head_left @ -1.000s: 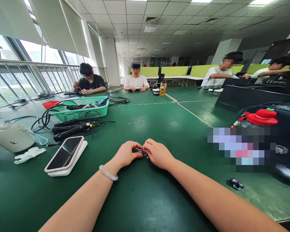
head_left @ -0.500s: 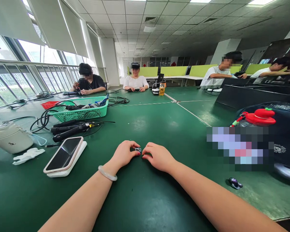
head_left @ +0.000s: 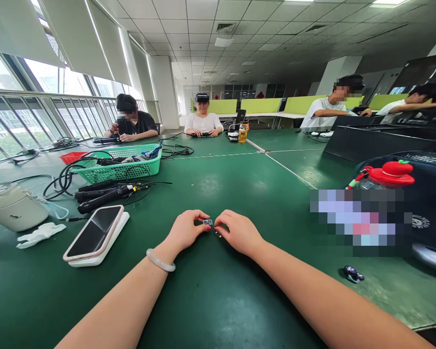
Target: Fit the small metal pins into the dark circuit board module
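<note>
My left hand [head_left: 186,230] pinches a small rectangular piece [head_left: 207,222] between thumb and fingers. It has a dark and whitish pattern like a tiny circuit board; its exact kind is too small to tell. Just to the right, my right hand [head_left: 240,231] is curled with its fingertips pointing at that piece, a narrow gap between the two hands. A tiny pale gold piece [head_left: 218,234] shows beneath the right thumb and fingertips. Whether the fingers grip it or it lies on the green table [head_left: 203,281] I cannot tell.
Left of my hands lie a phone [head_left: 96,231] on a white box, a crumpled tissue [head_left: 41,234], black tools [head_left: 105,198] and a green basket [head_left: 141,168]. On the right are dark earbuds [head_left: 353,274], a mouse [head_left: 434,259] and a red-lidded bottle [head_left: 392,173]. Several people sit around.
My right hand has shifted slightly up, and the pale gold piece now shows under its fingertips. The left hand keeps its pinch, its piece turned a little.
</note>
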The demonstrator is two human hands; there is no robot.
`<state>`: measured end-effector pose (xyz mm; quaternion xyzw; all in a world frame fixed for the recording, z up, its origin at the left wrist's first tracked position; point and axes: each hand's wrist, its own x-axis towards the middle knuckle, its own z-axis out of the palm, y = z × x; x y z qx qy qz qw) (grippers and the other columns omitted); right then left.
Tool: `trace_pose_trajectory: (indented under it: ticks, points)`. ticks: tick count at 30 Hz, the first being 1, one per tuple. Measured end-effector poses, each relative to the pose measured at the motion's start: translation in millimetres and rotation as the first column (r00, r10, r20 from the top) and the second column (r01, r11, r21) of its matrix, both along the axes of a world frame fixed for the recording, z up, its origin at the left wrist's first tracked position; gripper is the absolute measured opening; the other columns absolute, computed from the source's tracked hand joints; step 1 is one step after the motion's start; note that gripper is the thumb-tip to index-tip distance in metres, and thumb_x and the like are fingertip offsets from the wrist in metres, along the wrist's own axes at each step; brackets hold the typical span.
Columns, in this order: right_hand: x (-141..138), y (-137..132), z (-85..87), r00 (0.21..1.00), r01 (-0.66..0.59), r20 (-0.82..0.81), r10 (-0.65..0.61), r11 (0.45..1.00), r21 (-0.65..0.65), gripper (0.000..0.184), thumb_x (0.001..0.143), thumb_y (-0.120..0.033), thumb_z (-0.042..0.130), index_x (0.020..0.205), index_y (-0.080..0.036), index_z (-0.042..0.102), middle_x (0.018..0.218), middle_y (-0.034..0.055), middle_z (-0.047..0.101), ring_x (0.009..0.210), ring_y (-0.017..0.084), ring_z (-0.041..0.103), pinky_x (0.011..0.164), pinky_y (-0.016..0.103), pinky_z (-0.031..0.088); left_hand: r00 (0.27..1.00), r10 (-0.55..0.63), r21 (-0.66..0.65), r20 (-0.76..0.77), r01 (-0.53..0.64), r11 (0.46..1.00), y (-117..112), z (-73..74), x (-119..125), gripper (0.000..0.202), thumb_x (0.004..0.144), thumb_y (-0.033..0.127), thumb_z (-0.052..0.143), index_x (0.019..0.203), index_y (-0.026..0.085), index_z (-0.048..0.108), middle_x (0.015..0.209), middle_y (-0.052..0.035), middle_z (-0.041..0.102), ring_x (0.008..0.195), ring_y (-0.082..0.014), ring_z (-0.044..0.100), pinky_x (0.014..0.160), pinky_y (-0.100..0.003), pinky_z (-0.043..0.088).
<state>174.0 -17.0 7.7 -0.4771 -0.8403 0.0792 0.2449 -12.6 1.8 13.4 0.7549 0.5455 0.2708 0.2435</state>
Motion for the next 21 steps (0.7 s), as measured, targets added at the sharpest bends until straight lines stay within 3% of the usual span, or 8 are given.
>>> trace_pose_trajectory:
  ticks: [5,11,17,21]
  points:
    - [-1.0,0.7,0.6,0.999,0.03,-0.03,-0.029,0.999,0.017,0.008,0.086,-0.021,0.054,0.087,-0.02,0.062,0.089,0.0008,0.063,0.08,0.013,0.057,0.069,0.024,0.041,0.997,-0.03,-0.032,0.064,0.032,0.999,-2.1,0.9,2.7,0.023,0.068,0.034,0.068,0.089,0.023,0.068,0.092,-0.0009,0.07,0.087,-0.0192,0.063,0.08,-0.03,0.047]
    - [-2.6,0.4,-1.5,0.999,0.025,0.024,-0.029,0.989,0.149,0.011,0.087,-0.022,0.053,0.081,-0.019,0.061,0.084,0.0013,0.063,0.076,0.013,0.056,0.065,0.024,0.038,0.972,-0.068,-0.116,0.226,0.097,0.989,-2.5,1.4,5.4,0.025,0.068,0.03,0.069,0.09,0.019,0.067,0.093,-0.0034,0.071,0.089,-0.0187,0.063,0.084,-0.031,0.047]
    - [-2.9,-1.2,-2.4,1.0,0.01,-0.002,-0.011,0.952,0.305,0.014,0.087,-0.021,0.053,0.074,-0.018,0.059,0.076,0.0013,0.062,0.072,0.012,0.055,0.062,0.023,0.037,0.89,-0.067,-0.213,0.451,0.18,0.96,-1.5,2.2,5.1,0.032,0.067,0.034,0.072,0.092,0.015,0.066,0.094,-0.0077,0.071,0.087,-0.0187,0.064,0.084,-0.032,0.047]
    - [-2.2,-2.7,-2.7,0.995,0.022,-0.096,0.01,0.947,0.319,0.016,0.087,-0.023,0.054,0.073,-0.019,0.06,0.074,0.0005,0.062,0.069,0.011,0.055,0.062,0.022,0.038,0.828,-0.025,-0.281,0.56,0.218,0.935,-3.5,4.8,6.5,0.035,0.065,0.035,0.074,0.092,0.013,0.066,0.091,-0.0078,0.071,0.085,-0.0175,0.064,0.086,-0.033,0.046]
